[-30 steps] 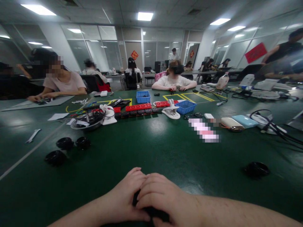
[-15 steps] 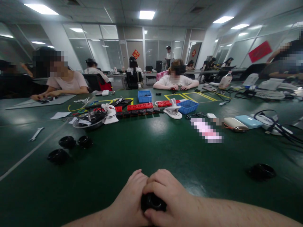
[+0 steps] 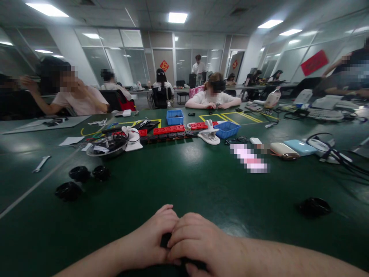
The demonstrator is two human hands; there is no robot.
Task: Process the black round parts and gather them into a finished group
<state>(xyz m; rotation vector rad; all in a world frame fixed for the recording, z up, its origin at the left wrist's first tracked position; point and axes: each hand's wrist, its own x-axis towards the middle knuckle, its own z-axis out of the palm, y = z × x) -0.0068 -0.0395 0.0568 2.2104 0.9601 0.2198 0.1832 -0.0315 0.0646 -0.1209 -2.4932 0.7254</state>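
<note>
My left hand and my right hand meet close to my body, low over the green table. Both are closed around a glossy black round part. Fingers cover most of it, and only dark bits show between them. Off to the left sit three similar black ring-shaped pieces: one at the front, one behind it, and one beside that. Another black ring lies to the right of my right forearm.
A wrench lies at the left. Across the table's middle run a red-and-black power strip, white clips, a bowl of cables and blue bins. Phones and cords sit at right. Other people sit around.
My hands have turned and wrapped further over the black part, hiding its hole. My left wrist has swung outward. At left, a co-worker has raised both hands from the table.
</note>
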